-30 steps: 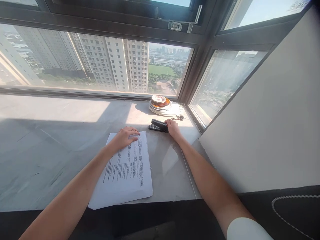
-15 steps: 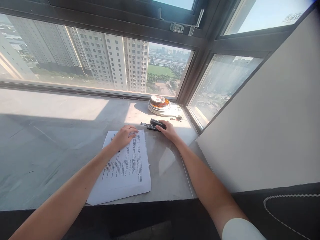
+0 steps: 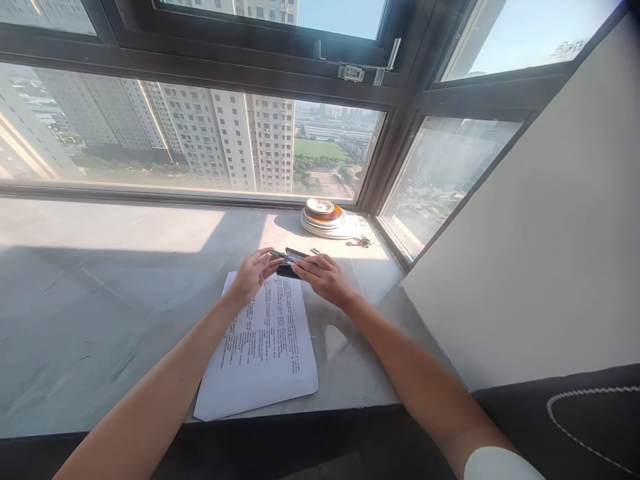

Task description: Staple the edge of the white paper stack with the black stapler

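Observation:
A black stapler (image 3: 289,257) is held just above the top edge of a stack of printed sheets (image 3: 263,343) on the grey stone windowsill (image 3: 100,300). My right hand (image 3: 323,279) is closed over the stapler's rear part. My left hand (image 3: 253,275) rests at the top of the sheets, and its fingertips pinch the stapler's front end. The sheets lie flat with their near edge hanging slightly over the sill's front edge.
A stack of plates (image 3: 325,219) with an orange-patterned one on top stands in the corner by the window. A small bunch of keys (image 3: 359,241) lies beside it. A white wall (image 3: 540,253) closes in the right side. Dark fabric (image 3: 550,427) lies below.
My right hand has picked the stapler up off the sill and brought it left to the top of the sheets. My left hand has lifted its fingers onto the stapler's front.

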{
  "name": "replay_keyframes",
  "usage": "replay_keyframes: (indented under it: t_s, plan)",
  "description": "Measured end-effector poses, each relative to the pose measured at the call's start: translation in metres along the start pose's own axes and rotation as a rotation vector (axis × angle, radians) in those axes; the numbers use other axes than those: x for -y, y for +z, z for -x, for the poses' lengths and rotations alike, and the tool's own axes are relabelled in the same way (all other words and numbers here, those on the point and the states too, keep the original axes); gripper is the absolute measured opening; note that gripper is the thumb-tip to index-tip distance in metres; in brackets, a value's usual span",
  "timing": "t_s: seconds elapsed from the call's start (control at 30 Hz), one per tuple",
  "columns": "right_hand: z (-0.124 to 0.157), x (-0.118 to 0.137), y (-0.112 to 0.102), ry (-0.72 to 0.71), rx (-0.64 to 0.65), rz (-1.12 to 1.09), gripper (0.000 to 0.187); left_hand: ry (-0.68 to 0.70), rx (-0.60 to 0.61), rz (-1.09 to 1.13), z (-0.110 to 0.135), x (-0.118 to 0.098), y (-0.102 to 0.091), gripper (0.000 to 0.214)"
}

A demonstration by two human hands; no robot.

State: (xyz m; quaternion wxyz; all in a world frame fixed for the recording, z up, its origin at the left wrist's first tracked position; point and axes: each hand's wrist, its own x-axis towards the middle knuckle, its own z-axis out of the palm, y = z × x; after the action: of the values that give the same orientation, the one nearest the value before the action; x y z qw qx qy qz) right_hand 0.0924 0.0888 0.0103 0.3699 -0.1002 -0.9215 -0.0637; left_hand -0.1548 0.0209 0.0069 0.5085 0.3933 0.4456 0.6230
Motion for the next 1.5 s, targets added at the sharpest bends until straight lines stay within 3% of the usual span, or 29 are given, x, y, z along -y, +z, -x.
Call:
replay_keyframes:
  t_s: [0.2,0.43,0.57,0.8,0.93,1.07,1.27,1.5]
  plan:
    - [-0.003,0.007,-0.006,-0.135,0.104,0.084,0.043,-0.011,-0.014,-0.024,-0.002,0.004,-0.003,0.051]
    - [0.001,0.005,0.005,-0.01,0.042,-0.007,0.056,0.064,-0.044,-0.179,0.0,0.004,-0.003,0.064]
    - [0.001,0.004,0.004,-0.05,0.048,0.003,0.054,0.04,-0.051,-0.189,0.003,0.002,-0.002,0.063]
    - [-0.002,0.008,-0.005,-0.105,0.17,0.076,0.047,0.03,-0.01,-0.143,-0.001,0.003,-0.005,0.058]
    - [-0.003,0.009,-0.003,-0.087,0.162,0.04,0.05,0.022,-0.046,-0.143,-0.003,0.004,-0.006,0.06]
    - [-0.001,0.01,0.001,0.0,0.084,-0.052,0.049,0.029,-0.087,-0.176,-0.003,0.004,-0.006,0.06]
    - [0.001,0.009,0.001,0.245,-0.069,-0.324,0.031,0.108,-0.096,-0.274,-0.001,0.003,-0.007,0.048]
    - [0.005,-0.005,-0.013,0.501,-0.177,-0.599,0.025,0.078,0.0,-0.27,0.004,-0.001,-0.004,0.056]
